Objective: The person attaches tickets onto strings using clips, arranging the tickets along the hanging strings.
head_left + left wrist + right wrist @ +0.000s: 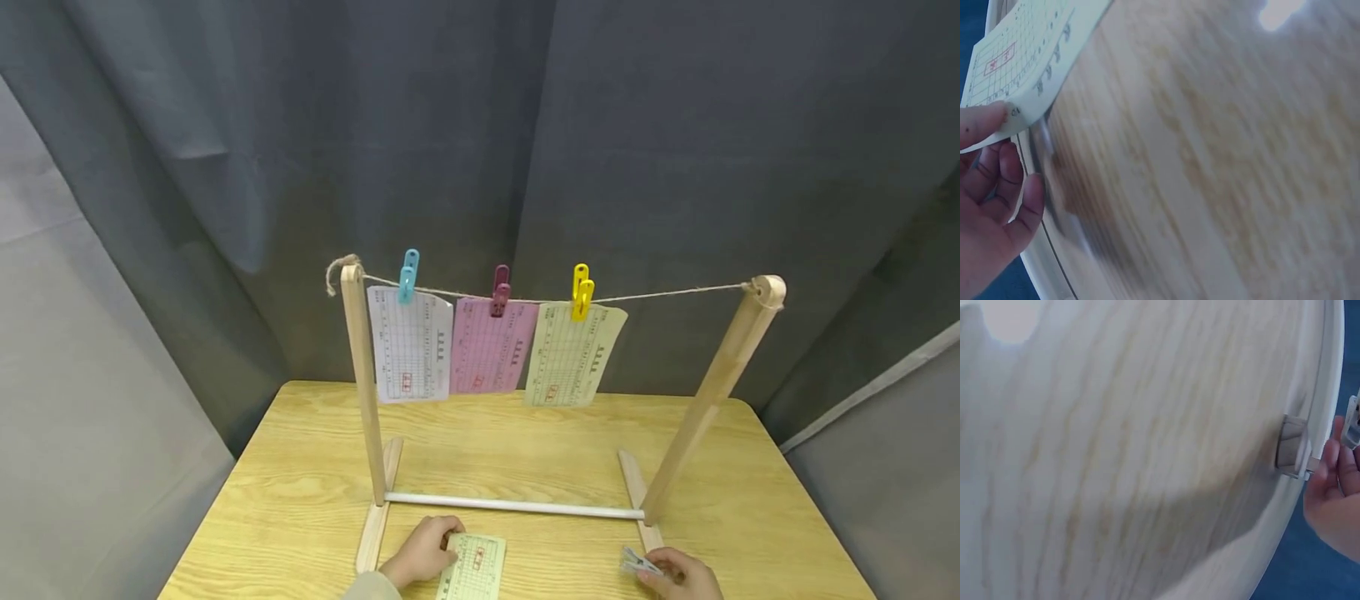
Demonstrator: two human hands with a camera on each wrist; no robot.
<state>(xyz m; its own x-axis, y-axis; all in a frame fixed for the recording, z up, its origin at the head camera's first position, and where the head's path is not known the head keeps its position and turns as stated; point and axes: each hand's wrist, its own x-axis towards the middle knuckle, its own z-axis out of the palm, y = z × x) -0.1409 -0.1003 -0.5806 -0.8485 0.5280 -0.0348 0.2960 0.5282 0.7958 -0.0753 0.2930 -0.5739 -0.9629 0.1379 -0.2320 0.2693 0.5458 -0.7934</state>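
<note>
My left hand (pixel 429 548) pinches a pale yellow-green printed form (pixel 474 567) near its edge, low over the front of the table. In the left wrist view the thumb lies on top of the form (pixel 1016 59), and the sheet curves beside it. On the right, my right hand (pixel 686 575) holds a light grey clothespin (pixel 639 562) between thumb and fingers. That clothespin (pixel 1351 428) is partly cut off at the right wrist view's border. Three forms hang from a string: white (pixel 411 346) under a blue clothespin (pixel 408 277), pink (pixel 491 346) under a maroon one, yellow-green (pixel 572 354) under a yellow one.
A wooden stand with a left post (pixel 363 392) and a right post (pixel 708 408) carries the string (pixel 667 293). A white rod (pixel 517 505) joins its feet across the wood-grain table (pixel 300 467). Grey curtains (pixel 450 150) hang behind and at the sides.
</note>
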